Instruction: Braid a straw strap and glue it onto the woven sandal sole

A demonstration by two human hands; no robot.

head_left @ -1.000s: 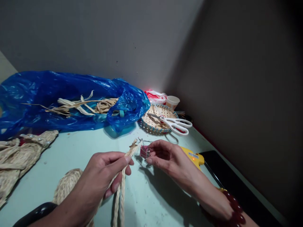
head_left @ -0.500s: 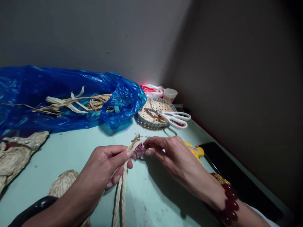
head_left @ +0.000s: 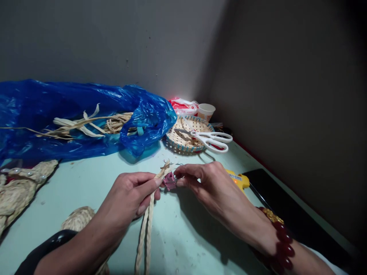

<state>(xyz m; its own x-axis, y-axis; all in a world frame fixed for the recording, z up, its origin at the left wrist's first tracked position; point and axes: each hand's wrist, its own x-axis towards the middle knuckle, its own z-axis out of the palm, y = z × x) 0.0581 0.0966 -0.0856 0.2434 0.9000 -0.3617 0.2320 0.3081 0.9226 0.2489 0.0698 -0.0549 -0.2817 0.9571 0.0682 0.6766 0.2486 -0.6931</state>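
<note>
My left hand (head_left: 133, 196) pinches a pale braided straw cord (head_left: 148, 223) near its frayed end, and two strands of it hang down towards me. Beside those fingertips is a small pink binder clip (head_left: 170, 181), tilted close against the braid. My right hand (head_left: 205, 183) is closed on the clip's wire handles, thumb below and fingers above. Whether the clip's jaws bite the braid I cannot tell. A coiled straw piece (head_left: 78, 217) lies partly hidden behind my left forearm.
At the back left, a blue plastic bag (head_left: 86, 149) holds dried straw strips. White-handled scissors (head_left: 213, 139) lie across a woven basket (head_left: 172, 139), near a paper cup (head_left: 206, 110). A yellow glue gun (head_left: 239, 179) and a black flat object (head_left: 275, 202) are at right; woven straw work (head_left: 20, 191) is at left.
Both hands stay at nearly the same place, with the clip held by the braid's end. The clip has turned slightly and the view has shifted a little.
</note>
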